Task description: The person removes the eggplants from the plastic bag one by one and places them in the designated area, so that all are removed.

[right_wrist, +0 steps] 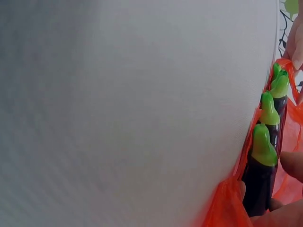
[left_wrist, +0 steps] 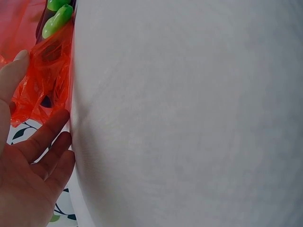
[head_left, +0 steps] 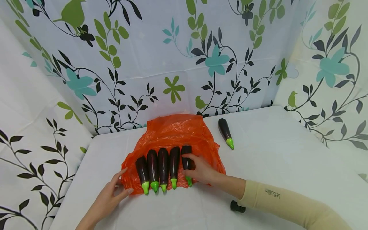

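Several toy eggplants with dark bodies and green stems lie side by side on a red plastic bag (head_left: pixel 172 126). My right hand (head_left: pixel 202 170) grips the rightmost eggplant (head_left: pixel 186 164) of the row, thumb on one side and fingers on the other. In the right wrist view, this eggplant (right_wrist: pixel 259 182) stands between the fingers at the lower right. At the bag's left edge, my left hand (head_left: pixel 110 193) has its fingers spread and rests against the plastic. The left wrist view shows that hand (left_wrist: pixel 35 175) with fingers extended beside the crumpled bag (left_wrist: pixel 49 71).
Another eggplant (head_left: pixel 225 131) lies alone on the white table (head_left: pixel 273 153), right of the bag. A small black object (head_left: pixel 237 206) sits near the right forearm. Leaf-patterned cloth (head_left: pixel 143 41) hangs behind and at the sides.
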### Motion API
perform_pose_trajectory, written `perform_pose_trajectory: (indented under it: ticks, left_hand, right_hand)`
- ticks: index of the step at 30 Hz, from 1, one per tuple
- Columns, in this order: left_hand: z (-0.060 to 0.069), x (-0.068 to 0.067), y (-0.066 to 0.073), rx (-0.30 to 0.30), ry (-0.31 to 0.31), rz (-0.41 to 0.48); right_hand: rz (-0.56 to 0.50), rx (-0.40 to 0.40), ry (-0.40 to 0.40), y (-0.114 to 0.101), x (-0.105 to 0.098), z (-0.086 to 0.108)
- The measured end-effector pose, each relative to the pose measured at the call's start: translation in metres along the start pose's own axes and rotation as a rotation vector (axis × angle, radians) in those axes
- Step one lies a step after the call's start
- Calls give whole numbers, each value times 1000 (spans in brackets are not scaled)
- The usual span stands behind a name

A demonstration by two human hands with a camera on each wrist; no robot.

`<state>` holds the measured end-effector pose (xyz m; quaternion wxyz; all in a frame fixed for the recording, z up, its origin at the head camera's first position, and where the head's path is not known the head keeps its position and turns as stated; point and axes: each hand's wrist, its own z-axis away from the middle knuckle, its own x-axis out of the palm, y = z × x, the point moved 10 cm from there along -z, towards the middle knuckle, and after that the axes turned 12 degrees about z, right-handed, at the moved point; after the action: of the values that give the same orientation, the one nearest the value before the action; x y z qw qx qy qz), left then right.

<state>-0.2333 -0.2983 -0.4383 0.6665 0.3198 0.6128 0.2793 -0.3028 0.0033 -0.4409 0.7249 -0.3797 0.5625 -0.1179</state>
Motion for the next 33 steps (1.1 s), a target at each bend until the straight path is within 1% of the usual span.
perform_pose_trajectory:
  ticks: [2, 5, 9, 13, 17, 22, 25, 29, 31, 33]
  left_hand:
    - [1, 0, -1, -1, 6, 0]
    - [1, 1, -1, -7, -2, -2]
    - [1, 2, -2, -10, -7, 0]
    - [1, 1, -1, -9, -8, 4]
    - [1, 0, 0, 5, -7, 7]
    - [0, -1, 2, 27, 8, 7]
    - [-1, -1, 2, 28, 7, 7]
    - [0, -1, 3, 31, 2, 12]
    - [0, -1, 3, 34, -1, 15]
    - [0, -1, 4, 36, 2, 16]
  right_hand:
    - [-9, 1, 17, 0, -2, 1]
    - [-14, -1, 28, 0, -4, 3]
    - [-19, -16, 7, -4, -7, 8]
    - [-15, -75, -38, -18, -10, 19]
    - [-19, -141, -98, -36, -11, 33]
    - [-73, -186, -181, -52, -11, 51]
    - [-101, -235, -214, -62, -14, 60]
    - [-140, -296, -225, -79, -27, 71]
    - [-151, -326, -208, -88, -39, 77]
    - [-162, -363, -174, -98, -55, 82]
